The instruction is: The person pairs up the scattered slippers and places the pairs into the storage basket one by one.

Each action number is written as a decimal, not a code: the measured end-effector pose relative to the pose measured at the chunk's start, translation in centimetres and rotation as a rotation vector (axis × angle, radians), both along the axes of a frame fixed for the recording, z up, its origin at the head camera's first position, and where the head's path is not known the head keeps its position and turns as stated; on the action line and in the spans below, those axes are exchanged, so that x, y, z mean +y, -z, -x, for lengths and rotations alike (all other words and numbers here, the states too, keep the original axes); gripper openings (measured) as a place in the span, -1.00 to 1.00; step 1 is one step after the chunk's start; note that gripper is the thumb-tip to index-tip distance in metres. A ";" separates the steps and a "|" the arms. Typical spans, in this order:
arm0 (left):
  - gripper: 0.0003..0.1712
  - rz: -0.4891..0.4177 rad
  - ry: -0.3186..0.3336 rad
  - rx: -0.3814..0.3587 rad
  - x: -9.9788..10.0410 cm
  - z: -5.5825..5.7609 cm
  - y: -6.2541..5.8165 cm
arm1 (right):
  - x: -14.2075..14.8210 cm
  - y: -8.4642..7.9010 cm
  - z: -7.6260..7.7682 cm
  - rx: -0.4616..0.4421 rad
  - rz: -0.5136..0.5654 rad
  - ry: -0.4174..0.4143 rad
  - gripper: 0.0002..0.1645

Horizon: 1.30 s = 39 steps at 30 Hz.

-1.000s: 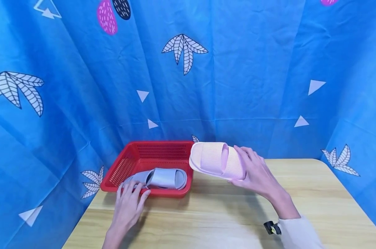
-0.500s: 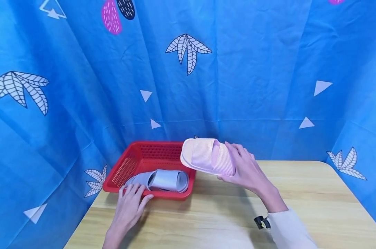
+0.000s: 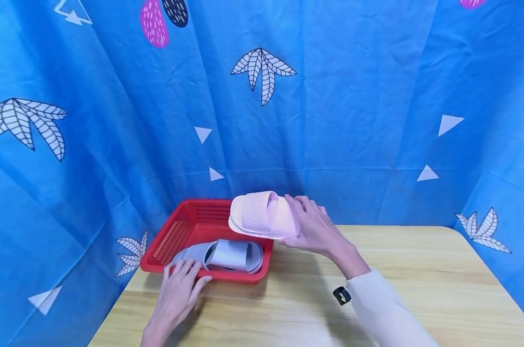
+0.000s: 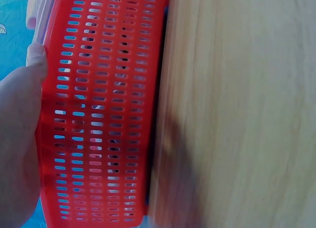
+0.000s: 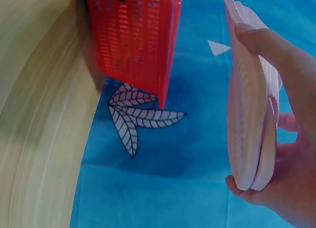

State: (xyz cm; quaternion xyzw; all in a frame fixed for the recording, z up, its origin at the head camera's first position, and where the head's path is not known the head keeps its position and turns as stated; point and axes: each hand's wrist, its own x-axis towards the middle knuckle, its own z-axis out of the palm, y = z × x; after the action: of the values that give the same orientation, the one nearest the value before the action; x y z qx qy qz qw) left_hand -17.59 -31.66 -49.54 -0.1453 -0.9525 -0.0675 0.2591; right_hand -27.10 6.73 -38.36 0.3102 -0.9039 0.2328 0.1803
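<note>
In the head view, my right hand (image 3: 316, 229) grips a pair of pale pink slippers (image 3: 256, 212) by the heel end, above the right part of a red plastic basket (image 3: 268, 260). The right wrist view shows two pink soles (image 5: 247, 124) pressed together, thumb on one side and fingers on the other. Grey slippers (image 3: 231, 254) with a wide strap lie along the basket's near side. My left hand (image 3: 177, 291) holds the basket's near rim, fingers over the edge and thumb outside, as the left wrist view shows by the slotted wall (image 4: 98, 114).
The basket stands at the back left of a light wooden table (image 3: 396, 284). A blue printed curtain (image 3: 353, 120) hangs behind and along both sides. A small black strap item (image 3: 342, 295) shows beside the right sleeve (image 3: 381, 306).
My right hand has carried the pink slippers leftward, from beside the basket to over its right part. The left hand has stayed on the near rim.
</note>
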 end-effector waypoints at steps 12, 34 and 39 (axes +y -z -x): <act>-0.64 -0.027 0.033 0.033 0.1 -0.2 0.1 | -3.8 -1.1 1.8 -0.137 -0.057 -0.004 0.24; -0.49 -0.016 -0.042 -0.048 0.5 -0.7 -0.2 | -11.6 -0.2 5.2 -0.311 -0.244 -0.069 0.17; -0.55 -0.016 -0.026 -0.020 0.6 -0.7 -0.2 | -13.1 -0.1 5.6 -0.290 -0.262 -0.056 0.11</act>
State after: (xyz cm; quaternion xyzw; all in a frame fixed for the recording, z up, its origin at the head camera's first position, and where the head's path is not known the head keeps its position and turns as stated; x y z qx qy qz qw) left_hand -16.91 -31.08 -49.37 -0.1301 -0.9563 -0.0731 0.2515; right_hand -32.66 -6.34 -38.26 0.3190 -0.9341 0.1603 -0.0004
